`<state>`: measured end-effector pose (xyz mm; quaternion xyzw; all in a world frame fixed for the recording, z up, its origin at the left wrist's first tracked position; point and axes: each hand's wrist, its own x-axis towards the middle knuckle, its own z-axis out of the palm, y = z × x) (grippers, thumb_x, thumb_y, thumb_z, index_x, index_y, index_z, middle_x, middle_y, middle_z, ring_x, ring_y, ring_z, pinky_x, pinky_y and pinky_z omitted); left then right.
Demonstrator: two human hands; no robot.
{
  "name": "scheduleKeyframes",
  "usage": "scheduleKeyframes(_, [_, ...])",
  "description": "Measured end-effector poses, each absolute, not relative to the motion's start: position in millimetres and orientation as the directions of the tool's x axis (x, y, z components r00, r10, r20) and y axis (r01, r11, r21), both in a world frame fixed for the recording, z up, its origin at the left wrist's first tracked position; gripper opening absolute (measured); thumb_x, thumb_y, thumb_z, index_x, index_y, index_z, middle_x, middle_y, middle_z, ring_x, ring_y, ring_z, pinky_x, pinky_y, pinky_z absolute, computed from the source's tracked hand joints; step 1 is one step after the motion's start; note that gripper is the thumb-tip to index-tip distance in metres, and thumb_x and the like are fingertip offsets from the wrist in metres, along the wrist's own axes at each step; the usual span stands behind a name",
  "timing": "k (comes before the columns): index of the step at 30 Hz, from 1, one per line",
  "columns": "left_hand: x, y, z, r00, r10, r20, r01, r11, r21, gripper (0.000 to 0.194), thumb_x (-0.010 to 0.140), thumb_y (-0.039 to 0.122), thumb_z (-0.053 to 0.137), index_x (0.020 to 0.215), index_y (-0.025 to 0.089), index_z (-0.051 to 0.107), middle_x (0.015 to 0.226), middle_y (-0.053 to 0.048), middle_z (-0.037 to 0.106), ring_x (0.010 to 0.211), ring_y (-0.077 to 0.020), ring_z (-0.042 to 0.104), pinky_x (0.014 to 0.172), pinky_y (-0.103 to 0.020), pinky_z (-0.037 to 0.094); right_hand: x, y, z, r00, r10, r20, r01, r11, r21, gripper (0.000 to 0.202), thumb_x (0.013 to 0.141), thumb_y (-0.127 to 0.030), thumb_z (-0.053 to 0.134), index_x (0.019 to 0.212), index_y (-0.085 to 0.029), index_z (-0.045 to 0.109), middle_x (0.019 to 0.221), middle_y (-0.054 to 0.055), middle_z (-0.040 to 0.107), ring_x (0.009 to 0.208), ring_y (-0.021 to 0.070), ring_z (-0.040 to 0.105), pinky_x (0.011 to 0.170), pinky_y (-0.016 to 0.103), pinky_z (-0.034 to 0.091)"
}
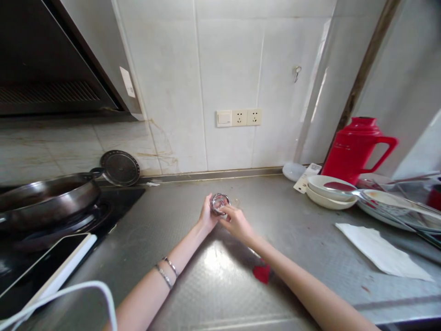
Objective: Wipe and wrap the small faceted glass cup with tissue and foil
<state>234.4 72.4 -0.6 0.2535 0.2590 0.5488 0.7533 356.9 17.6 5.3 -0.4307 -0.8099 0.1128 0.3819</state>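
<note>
At the middle of the metal counter (pixel 186 193), my left hand (pixel 207 215) is wrapped round a small clear glass (pixel 217 200) with a shiny round rim. My right hand (pixel 237 224) is closed at the near right side of that rim, its fingertips touching or just inside it. Whether those fingers pinch something small is hidden. Below my right forearm lies a small red piece (pixel 262 273), partly covered by the arm. A faint clear round item (pixel 237 202) shows just right of the glass, too blurred to name.
On the left, a frying pan (pixel 51 197) sits on the black stove, with a phone (pixel 44 271) and white cable (pixel 82 285) nearer. Rightward stand a red thermos (pixel 351 151), stacked bowls (pixel 327 202), dishes with utensils and a white paper napkin (pixel 382 250). A tiled wall closes the back.
</note>
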Motion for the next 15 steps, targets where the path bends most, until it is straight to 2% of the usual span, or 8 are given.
scheduleKeyframes(3, [233.4, 67.6, 3.3, 0.268, 0.962, -0.042, -0.714, 0.228, 0.662, 0.033, 0.084, 0.037, 0.049, 0.086, 0.011, 0.068, 0.077, -0.011, 0.071, 0.069, -0.0215, 0.066, 0.065, -0.03, 0.05, 356.6, 15.5, 3.9, -0.332, 0.786, 0.522, 0.674, 0.585, -0.452, 0.023, 0.087, -0.015, 0.053, 0.108, -0.022, 0.06, 0.116, 0.006, 0.063, 0.091, 0.0172, 0.064, 0.073, 0.025, 0.048])
scheduleKeyframes(7, [224.7, 65.2, 12.4, 0.416, 0.909, 0.038, -0.7, 0.293, 0.651, 0.035, 0.082, 0.033, 0.046, 0.094, 0.008, 0.068, 0.088, -0.014, 0.072, 0.083, -0.0266, 0.067, 0.075, -0.037, 0.051, 370.7, 11.9, 15.1, -0.465, 0.789, 0.402, 0.801, 0.568, -0.188, 0.022, 0.096, -0.024, 0.044, 0.112, -0.022, 0.058, 0.117, 0.008, 0.062, 0.09, 0.0195, 0.065, 0.068, 0.024, 0.048])
scheduleKeyframes(9, [218.7, 66.2, 15.2, 0.459, 0.889, -0.003, -0.669, 0.347, 0.657, 0.039, 0.083, 0.035, 0.044, 0.098, 0.007, 0.067, 0.092, -0.016, 0.072, 0.084, -0.0276, 0.067, 0.075, -0.038, 0.05, 379.8, 12.0, 22.1, -0.548, 0.756, 0.358, 0.789, 0.609, -0.079, 0.025, 0.097, -0.024, 0.041, 0.117, -0.022, 0.056, 0.118, 0.009, 0.062, 0.091, 0.0195, 0.064, 0.068, 0.024, 0.048])
scheduleKeyframes(11, [214.1, 67.7, 15.8, 0.471, 0.878, -0.09, -0.625, 0.404, 0.668, 0.043, 0.086, 0.039, 0.043, 0.099, 0.006, 0.067, 0.088, -0.016, 0.072, 0.076, -0.0258, 0.068, 0.069, -0.036, 0.05, 387.6, 13.4, 27.4, -0.638, 0.691, 0.34, 0.735, 0.678, 0.003, 0.027, 0.097, -0.02, 0.04, 0.119, -0.023, 0.055, 0.12, 0.008, 0.061, 0.101, 0.02, 0.061, 0.07, 0.024, 0.048])
scheduleKeyframes(15, [211.2, 67.5, 14.4, 0.508, 0.823, -0.255, -0.523, 0.53, 0.667, 0.051, 0.086, 0.052, 0.046, 0.093, 0.006, 0.067, 0.069, -0.012, 0.07, 0.059, -0.0227, 0.064, 0.062, -0.036, 0.05, 396.1, 16.0, 31.4, -0.737, 0.592, 0.327, 0.642, 0.764, 0.064, 0.028, 0.095, -0.012, 0.041, 0.114, -0.024, 0.057, 0.121, 0.006, 0.061, 0.11, 0.0191, 0.055, 0.071, 0.024, 0.048])
